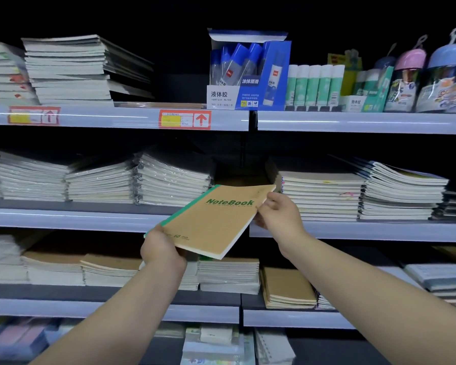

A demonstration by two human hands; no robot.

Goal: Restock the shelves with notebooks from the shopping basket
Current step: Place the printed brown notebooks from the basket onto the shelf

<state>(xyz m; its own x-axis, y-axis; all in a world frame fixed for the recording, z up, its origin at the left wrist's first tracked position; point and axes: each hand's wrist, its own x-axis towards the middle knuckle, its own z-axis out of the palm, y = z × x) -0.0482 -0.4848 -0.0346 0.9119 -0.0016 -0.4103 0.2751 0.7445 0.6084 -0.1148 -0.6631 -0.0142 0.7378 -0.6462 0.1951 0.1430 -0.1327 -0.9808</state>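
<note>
Between both hands [162, 248] hangs the notebook [211, 219].

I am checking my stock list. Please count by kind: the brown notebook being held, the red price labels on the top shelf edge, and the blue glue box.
brown notebook: 1
red price labels: 2
blue glue box: 1
Total: 4

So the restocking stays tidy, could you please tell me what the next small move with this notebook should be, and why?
Probably slide the kraft notebook forward into the gap on the middle shelf, levelling it on the way. The left hand grips its near corner, the right hand pinches its right edge, and its far edge points between the wrapped stack and the right-hand stack.
</note>
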